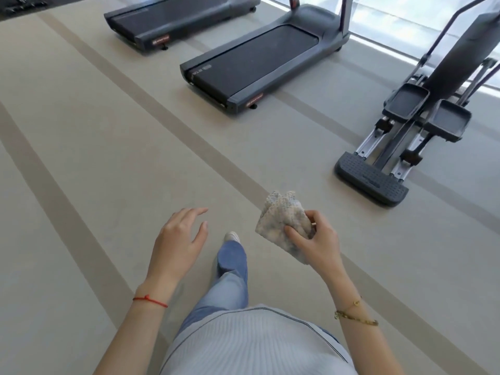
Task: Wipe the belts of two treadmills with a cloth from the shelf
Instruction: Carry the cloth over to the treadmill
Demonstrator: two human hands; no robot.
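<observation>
While gripped in the right hand, speckled pale crumpled cloth held above beige striped floor. Left hand open, fingers spread, holding nothing. Ahead, well apart: nearer dark grey treadmill, farther dark grey treadmill; black elliptical trainer at right.

Head view, downward (forward-tilted), floor-wide

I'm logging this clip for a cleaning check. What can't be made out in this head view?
- Far treadmill: console end cut off by the top edge.
- Near treadmill: belt logo too small to read.
- Cloth: lower part hidden by the right hand.
- Shelf: out of frame.
</observation>
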